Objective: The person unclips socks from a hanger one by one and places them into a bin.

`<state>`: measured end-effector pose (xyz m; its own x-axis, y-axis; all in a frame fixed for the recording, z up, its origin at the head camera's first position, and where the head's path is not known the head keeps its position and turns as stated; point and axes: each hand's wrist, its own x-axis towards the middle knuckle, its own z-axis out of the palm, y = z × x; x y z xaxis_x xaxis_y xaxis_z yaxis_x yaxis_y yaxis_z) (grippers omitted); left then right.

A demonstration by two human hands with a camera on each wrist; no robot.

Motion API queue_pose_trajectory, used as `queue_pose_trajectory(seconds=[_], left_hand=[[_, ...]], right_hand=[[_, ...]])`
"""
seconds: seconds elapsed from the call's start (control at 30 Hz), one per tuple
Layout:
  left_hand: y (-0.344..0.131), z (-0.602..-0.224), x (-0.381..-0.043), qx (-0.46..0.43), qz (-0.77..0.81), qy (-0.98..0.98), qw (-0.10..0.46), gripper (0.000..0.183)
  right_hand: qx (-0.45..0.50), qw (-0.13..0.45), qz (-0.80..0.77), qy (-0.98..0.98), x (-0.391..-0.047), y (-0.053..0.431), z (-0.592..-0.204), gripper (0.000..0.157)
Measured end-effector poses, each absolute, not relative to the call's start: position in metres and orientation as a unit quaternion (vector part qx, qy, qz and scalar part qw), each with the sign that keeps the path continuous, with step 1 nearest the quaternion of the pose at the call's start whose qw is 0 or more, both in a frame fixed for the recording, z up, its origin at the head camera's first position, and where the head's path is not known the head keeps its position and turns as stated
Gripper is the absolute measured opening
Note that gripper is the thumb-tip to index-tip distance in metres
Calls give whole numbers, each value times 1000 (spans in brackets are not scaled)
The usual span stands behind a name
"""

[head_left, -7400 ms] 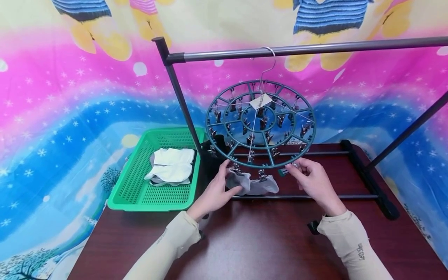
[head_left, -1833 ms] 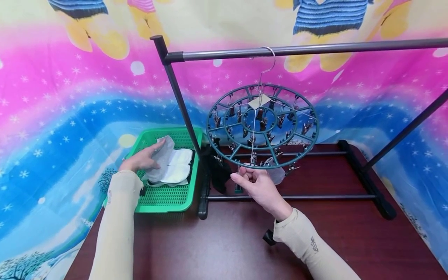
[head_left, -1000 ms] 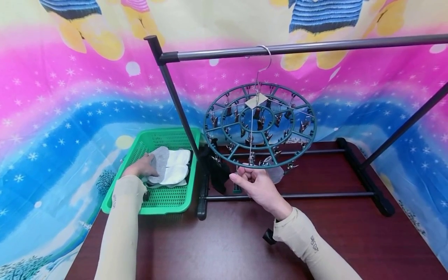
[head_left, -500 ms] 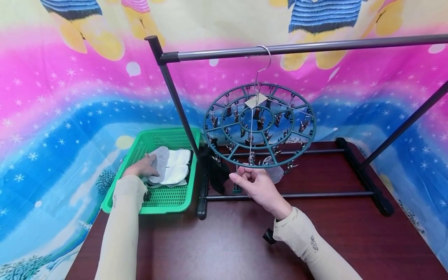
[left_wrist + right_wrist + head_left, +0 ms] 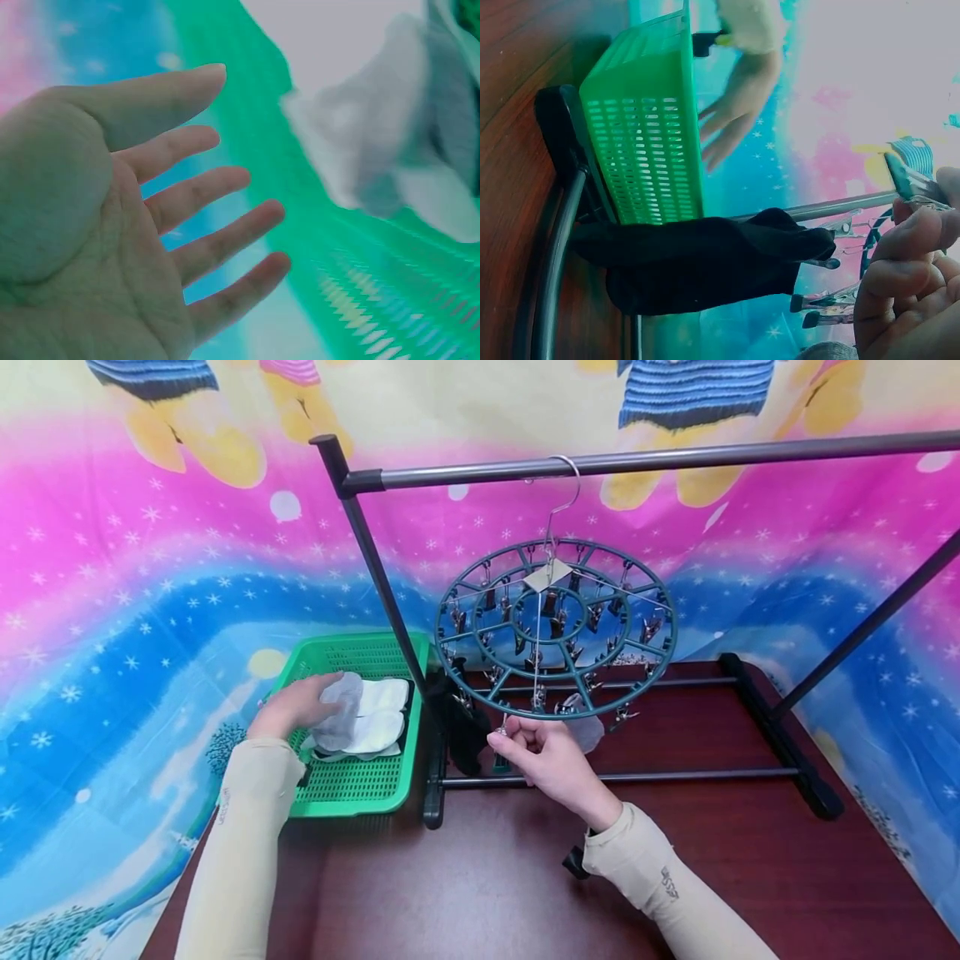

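Note:
My left hand (image 5: 292, 706) is over the left side of the green basket (image 5: 352, 807), beside a grey sock (image 5: 341, 710) lying on white socks (image 5: 381, 731). In the left wrist view its fingers are spread and the palm holds nothing. My right hand (image 5: 551, 756) pinches a clip (image 5: 906, 176) at the near edge of the round clip hanger (image 5: 675, 627). Behind that hand a grey sock (image 5: 590, 732) hangs, partly hidden. A black sock (image 5: 697, 262) hangs from clips to the left of it.
The hanger hooks over the top bar (image 5: 480, 474) of a dark metal rack on the brown table (image 5: 465, 877). The rack's left post (image 5: 378, 568) stands between basket and hanger. A patterned cloth (image 5: 150, 693) covers the walls behind.
Earlier both hands were at the hanger's grey socks. My left hand went to the basket and has just drawn up and left from the grey sock. My right hand moved left to another clip.

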<state>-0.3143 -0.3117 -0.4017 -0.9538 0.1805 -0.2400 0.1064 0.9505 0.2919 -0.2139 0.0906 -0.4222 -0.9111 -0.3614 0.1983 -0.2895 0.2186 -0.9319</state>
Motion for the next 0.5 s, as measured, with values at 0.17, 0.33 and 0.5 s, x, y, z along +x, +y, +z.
queue_pose_trajectory(seconds=[0.17,0.33,0.5], left_hand=[[-291,-393,-274,146,121,981,45,59],[-270,-417,-233,204,130,970,-2,41],[-259,-454,-205,199,154,968,-4,21]], right_hand=[[-203,16,-572,795,-212,90,-423,26],[-219,0,-552,805,-205,91,-420,37],[-248,-26,-539,805,-197,94,-419,45]])
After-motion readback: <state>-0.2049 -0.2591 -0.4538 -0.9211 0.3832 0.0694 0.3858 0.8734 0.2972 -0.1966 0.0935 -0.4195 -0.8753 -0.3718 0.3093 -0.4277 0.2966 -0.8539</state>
